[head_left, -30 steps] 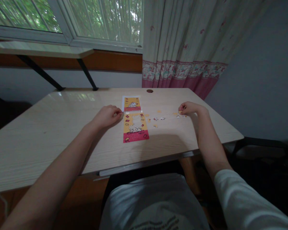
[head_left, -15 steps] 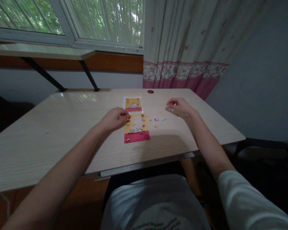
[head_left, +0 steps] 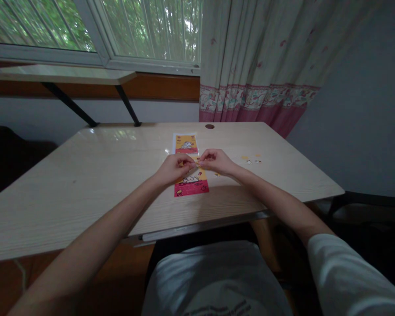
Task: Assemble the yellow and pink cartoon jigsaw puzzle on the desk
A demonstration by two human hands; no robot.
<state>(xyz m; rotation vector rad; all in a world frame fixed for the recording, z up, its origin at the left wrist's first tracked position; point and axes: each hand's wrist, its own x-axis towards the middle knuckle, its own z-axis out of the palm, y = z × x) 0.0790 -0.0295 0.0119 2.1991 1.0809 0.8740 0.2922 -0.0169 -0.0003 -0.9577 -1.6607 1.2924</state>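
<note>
- The yellow-and-red jigsaw (head_left: pixel 191 188) is laid beneath the fingertips, its long axis pointed twelve to six o'clock.
- From nine o'clock the left hand (head_left: pixel 175 167), from three the right hand (head_left: pixel 218 161), are brought equally near; a yellowish jigsaw piece (head_left: pixel 197 163) seems pinched between their fingertips.

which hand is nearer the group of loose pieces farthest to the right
Right. The right hand is to the left of those loose pieces, apart from them; the left hand is farther left.

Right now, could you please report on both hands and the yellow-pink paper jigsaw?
Left hand, right hand: fingers close together over the yellow-pink jigsaw. Hands hide part of it. Small white and yellow pieces to its right.
</note>
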